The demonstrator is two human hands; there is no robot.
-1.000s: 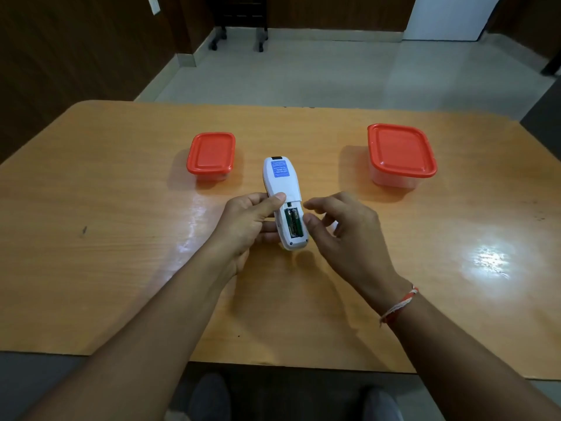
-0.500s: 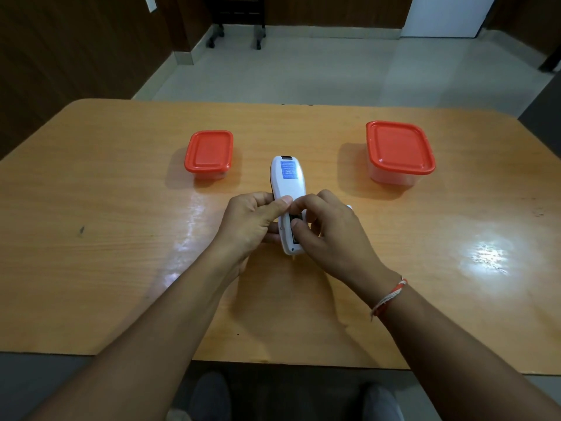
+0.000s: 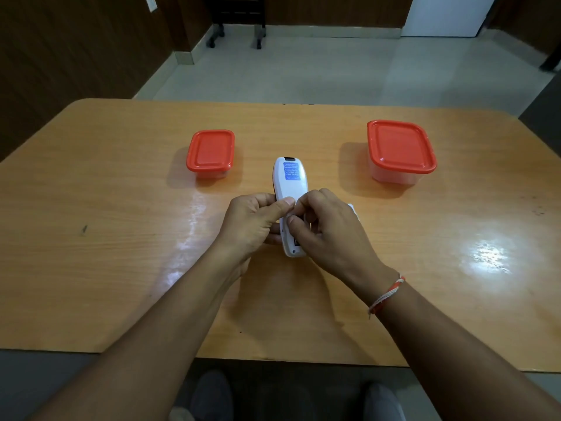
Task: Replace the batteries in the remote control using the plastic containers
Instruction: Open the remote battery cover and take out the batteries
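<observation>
Head view: the white remote control [image 3: 290, 189] lies face down near the middle of the wooden table [image 3: 121, 268], its blue label toward the far end and its battery end toward the person. The left hand [image 3: 252, 223] grips the remote from its left side, thumb laid across the back and fingers curled underneath. The right hand [image 3: 331, 229] covers the battery compartment, its fingers bent down and the thumb and forefinger working at the opening — whether they actually pinch a battery cannot be told, since the hand hides it. A small white piece [image 3: 352, 208] peeks out just behind the right hand, lying on the table. The smaller container [image 3: 210, 153], red lid on, stands to the left beyond the remote; the larger container [image 3: 400, 150], also lidded in red, stands well to the right. A red and white thread bracelet [image 3: 387, 296] circles the right wrist.
</observation>
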